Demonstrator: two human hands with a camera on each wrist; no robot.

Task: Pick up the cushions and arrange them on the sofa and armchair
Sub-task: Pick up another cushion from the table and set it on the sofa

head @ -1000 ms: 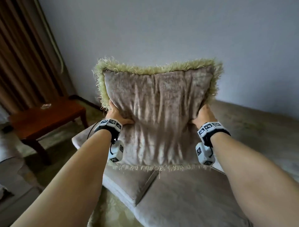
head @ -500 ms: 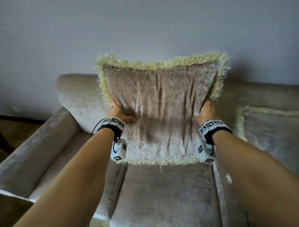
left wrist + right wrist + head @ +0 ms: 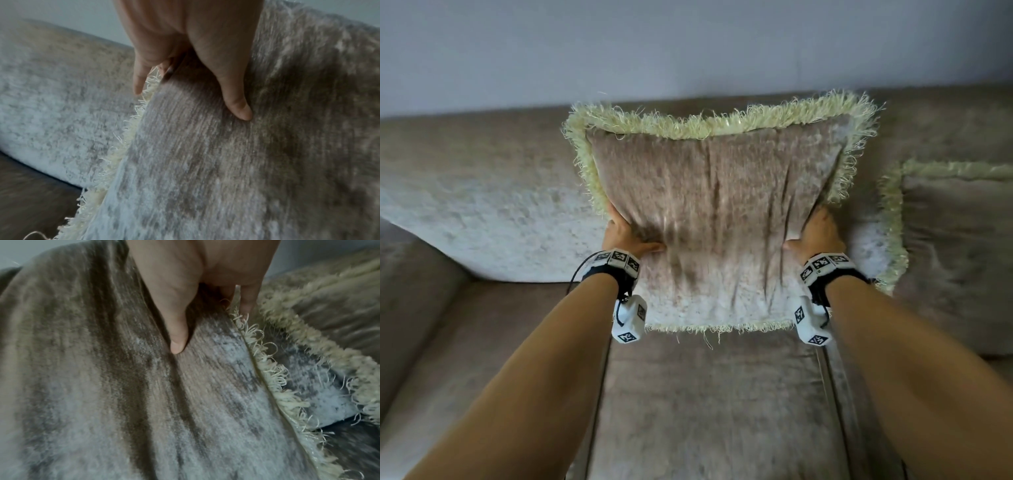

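A square beige velvet cushion (image 3: 719, 219) with a pale yellow fringe is held upright above the sofa seat (image 3: 709, 404), near the backrest (image 3: 493, 205). My left hand (image 3: 625, 236) grips its left edge, thumb on the front, fingers behind. My right hand (image 3: 816, 233) grips the right edge the same way. The left wrist view shows my thumb (image 3: 236, 104) pressed into the cushion (image 3: 226, 162); the right wrist view shows my thumb (image 3: 177, 337) dug into the fabric (image 3: 102, 386). A second fringed cushion (image 3: 955, 246) leans against the backrest to the right.
The sofa's left armrest (image 3: 410, 325) rises at the left edge. A plain grey wall (image 3: 688, 48) stands behind the backrest. The second cushion's fringe (image 3: 308, 340) lies close beside my right hand.
The view swung from the wooden side table and armchair to the sofa. The cushion, held by both hands throughout, has come closer to the sofa backrest.
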